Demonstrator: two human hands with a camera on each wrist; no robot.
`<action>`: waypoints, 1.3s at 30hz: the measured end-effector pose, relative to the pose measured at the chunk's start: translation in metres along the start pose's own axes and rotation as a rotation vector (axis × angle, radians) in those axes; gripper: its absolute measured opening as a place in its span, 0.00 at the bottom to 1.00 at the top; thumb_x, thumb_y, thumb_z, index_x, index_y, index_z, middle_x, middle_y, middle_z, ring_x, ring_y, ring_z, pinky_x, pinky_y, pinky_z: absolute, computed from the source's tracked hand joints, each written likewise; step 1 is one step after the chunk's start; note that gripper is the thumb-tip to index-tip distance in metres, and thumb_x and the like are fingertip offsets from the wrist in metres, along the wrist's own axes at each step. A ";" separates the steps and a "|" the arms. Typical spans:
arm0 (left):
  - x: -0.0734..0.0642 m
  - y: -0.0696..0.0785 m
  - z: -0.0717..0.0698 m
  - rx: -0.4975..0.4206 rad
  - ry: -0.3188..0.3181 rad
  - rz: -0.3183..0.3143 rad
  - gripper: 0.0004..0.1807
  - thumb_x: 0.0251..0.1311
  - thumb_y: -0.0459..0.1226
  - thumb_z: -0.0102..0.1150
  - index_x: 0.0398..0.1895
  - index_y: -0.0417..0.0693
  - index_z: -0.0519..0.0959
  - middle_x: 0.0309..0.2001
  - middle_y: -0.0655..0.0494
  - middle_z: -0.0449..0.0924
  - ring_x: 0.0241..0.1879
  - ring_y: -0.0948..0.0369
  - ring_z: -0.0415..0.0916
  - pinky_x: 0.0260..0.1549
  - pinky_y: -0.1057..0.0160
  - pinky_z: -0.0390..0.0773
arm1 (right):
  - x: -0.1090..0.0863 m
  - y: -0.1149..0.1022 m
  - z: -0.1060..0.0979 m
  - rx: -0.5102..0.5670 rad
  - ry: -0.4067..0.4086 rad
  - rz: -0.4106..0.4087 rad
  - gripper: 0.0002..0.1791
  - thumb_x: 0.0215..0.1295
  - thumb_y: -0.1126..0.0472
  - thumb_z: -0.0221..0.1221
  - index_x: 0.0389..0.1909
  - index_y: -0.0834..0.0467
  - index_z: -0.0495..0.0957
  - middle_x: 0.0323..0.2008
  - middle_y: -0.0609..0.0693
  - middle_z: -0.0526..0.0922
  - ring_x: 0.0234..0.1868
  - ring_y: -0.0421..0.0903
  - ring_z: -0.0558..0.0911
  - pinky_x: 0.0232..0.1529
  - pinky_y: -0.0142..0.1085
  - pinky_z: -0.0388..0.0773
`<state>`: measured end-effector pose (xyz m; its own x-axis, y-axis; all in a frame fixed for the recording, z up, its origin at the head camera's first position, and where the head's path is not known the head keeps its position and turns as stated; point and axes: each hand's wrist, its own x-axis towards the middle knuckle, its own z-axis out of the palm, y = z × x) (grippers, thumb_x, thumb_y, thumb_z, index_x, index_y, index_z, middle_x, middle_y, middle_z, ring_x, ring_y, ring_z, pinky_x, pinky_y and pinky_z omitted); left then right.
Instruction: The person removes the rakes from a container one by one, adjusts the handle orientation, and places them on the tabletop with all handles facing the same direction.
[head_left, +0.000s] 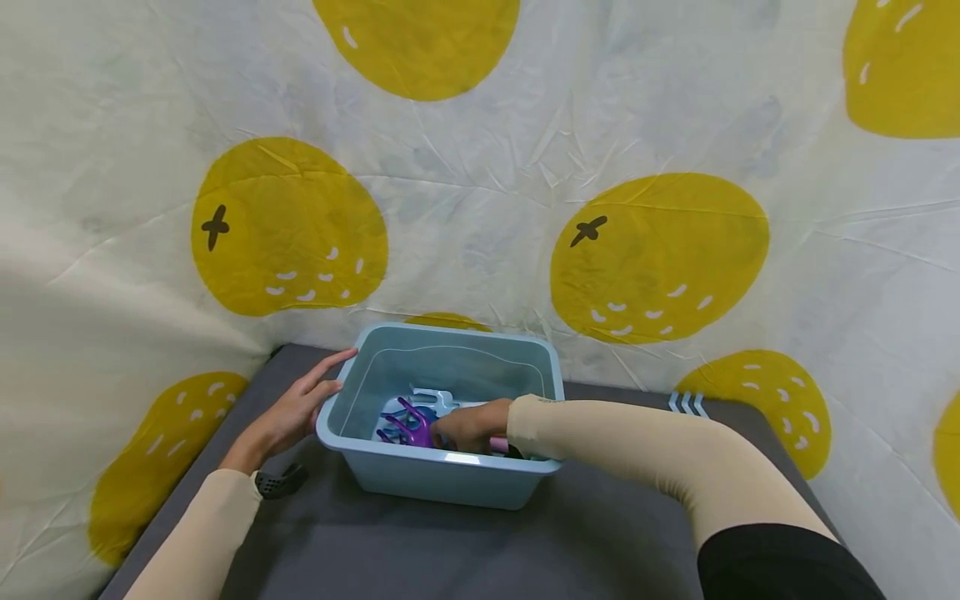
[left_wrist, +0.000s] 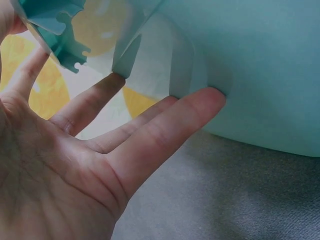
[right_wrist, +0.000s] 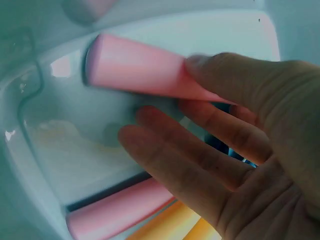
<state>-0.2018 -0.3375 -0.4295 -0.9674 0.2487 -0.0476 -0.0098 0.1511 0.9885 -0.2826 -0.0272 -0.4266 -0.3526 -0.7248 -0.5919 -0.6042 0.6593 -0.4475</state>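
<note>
A light blue plastic basin stands on a dark grey surface. My left hand is at its left end, the straight fingertips touching the rim and outer wall; in the left wrist view the fingers spread along that wall. Inside the basin, my right hand pinches a pink rounded handle between thumb and index finger, the other fingers loosely extended. The handle's far end is hidden behind the hand. Below it lie another pink handle and yellow handles. A purple pronged piece sits left of the right hand.
Blue pieces and a pale blue piece with a loop lie in the basin. A pale blue striped item is at the surface's back right. Behind hangs a white cloth with yellow fruit prints.
</note>
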 end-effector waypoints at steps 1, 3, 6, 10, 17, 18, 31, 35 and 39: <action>0.000 0.000 0.000 0.002 0.002 0.000 0.32 0.80 0.47 0.46 0.83 0.65 0.52 0.72 0.36 0.60 0.48 0.38 0.78 0.45 0.49 0.83 | 0.000 0.000 0.000 0.010 0.003 -0.002 0.21 0.65 0.74 0.61 0.52 0.47 0.75 0.41 0.46 0.77 0.40 0.42 0.78 0.36 0.37 0.82; 0.000 0.000 0.001 0.004 0.006 -0.002 0.32 0.79 0.47 0.46 0.83 0.66 0.52 0.72 0.36 0.59 0.49 0.38 0.78 0.45 0.48 0.83 | 0.001 0.001 0.000 0.025 0.003 -0.003 0.22 0.65 0.74 0.61 0.51 0.47 0.74 0.41 0.46 0.77 0.40 0.42 0.78 0.36 0.37 0.82; 0.001 -0.001 0.001 0.008 0.009 -0.009 0.33 0.79 0.47 0.46 0.83 0.67 0.52 0.73 0.37 0.58 0.48 0.37 0.78 0.44 0.48 0.83 | 0.002 0.002 -0.001 0.038 -0.001 0.002 0.22 0.65 0.75 0.62 0.51 0.47 0.74 0.41 0.46 0.78 0.39 0.43 0.78 0.36 0.38 0.83; 0.000 0.000 0.001 0.006 0.010 -0.008 0.33 0.79 0.48 0.46 0.83 0.67 0.52 0.72 0.37 0.59 0.46 0.40 0.79 0.43 0.49 0.84 | 0.006 0.003 -0.003 -0.008 0.024 0.020 0.19 0.65 0.73 0.63 0.47 0.46 0.73 0.38 0.48 0.77 0.34 0.43 0.78 0.30 0.37 0.81; 0.001 0.001 0.003 0.012 0.008 0.004 0.32 0.80 0.48 0.45 0.82 0.66 0.52 0.47 0.38 0.72 0.20 0.58 0.72 0.28 0.58 0.81 | -0.006 0.000 -0.018 -0.061 0.089 0.029 0.10 0.73 0.61 0.61 0.50 0.45 0.73 0.35 0.50 0.78 0.25 0.46 0.82 0.26 0.41 0.83; 0.001 0.001 0.003 0.009 0.006 0.006 0.32 0.80 0.48 0.45 0.82 0.66 0.52 0.45 0.39 0.73 0.19 0.59 0.71 0.27 0.59 0.80 | -0.011 -0.002 -0.023 -0.078 0.100 0.011 0.10 0.75 0.60 0.59 0.52 0.46 0.73 0.34 0.51 0.78 0.24 0.47 0.82 0.26 0.42 0.84; 0.000 -0.002 0.003 0.013 0.006 0.001 0.32 0.80 0.48 0.44 0.83 0.66 0.50 0.55 0.38 0.66 0.27 0.58 0.74 0.32 0.57 0.79 | -0.091 -0.018 -0.087 -0.289 0.303 -0.128 0.24 0.65 0.65 0.67 0.60 0.52 0.74 0.44 0.50 0.81 0.37 0.47 0.81 0.34 0.34 0.79; 0.000 -0.001 0.003 0.024 -0.002 -0.002 0.32 0.80 0.48 0.43 0.83 0.66 0.50 0.65 0.36 0.61 0.41 0.53 0.77 0.41 0.54 0.81 | -0.121 -0.013 -0.104 -0.312 0.347 -0.151 0.26 0.64 0.64 0.67 0.63 0.55 0.73 0.46 0.53 0.82 0.43 0.50 0.80 0.39 0.35 0.80; 0.000 0.002 0.004 0.014 -0.012 -0.008 0.32 0.80 0.47 0.42 0.83 0.65 0.49 0.68 0.33 0.60 0.46 0.49 0.78 0.46 0.53 0.81 | -0.151 -0.002 -0.116 -0.308 0.403 -0.127 0.28 0.63 0.64 0.68 0.64 0.54 0.74 0.47 0.52 0.83 0.43 0.50 0.80 0.40 0.36 0.80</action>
<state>-0.2008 -0.3337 -0.4280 -0.9644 0.2584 -0.0570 -0.0137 0.1663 0.9860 -0.3108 0.0573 -0.2589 -0.4732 -0.8546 -0.2139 -0.8208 0.5159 -0.2451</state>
